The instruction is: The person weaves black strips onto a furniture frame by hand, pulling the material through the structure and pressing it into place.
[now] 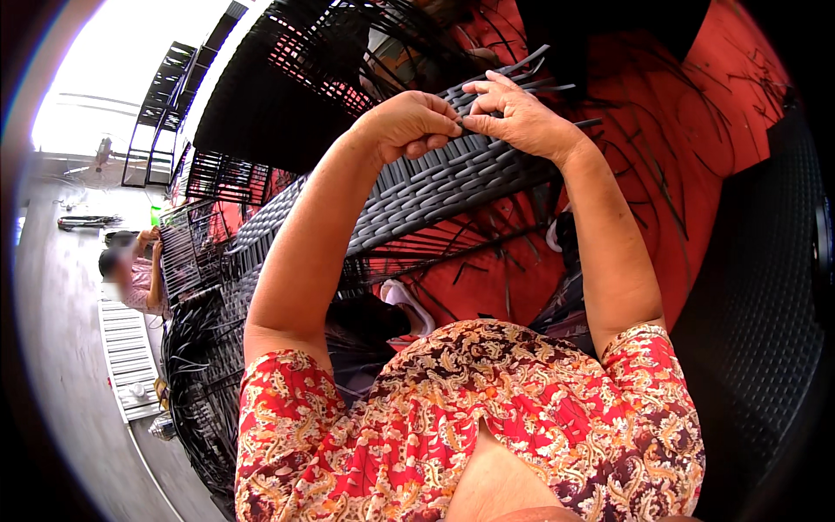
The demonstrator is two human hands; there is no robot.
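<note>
The left hand pinched narrowly over the grey wicker panel, likely for precision; whether the right hand gripped, I couldn't tell.

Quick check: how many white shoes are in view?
2: one white shoe just right of the left forearm, the other, mostly hidden, beside the right forearm. More may be hidden behind the grey woven panel.

My left hand curled in a pinch, right hand meeting it, fingers partly spread, both arms reaching far
</note>
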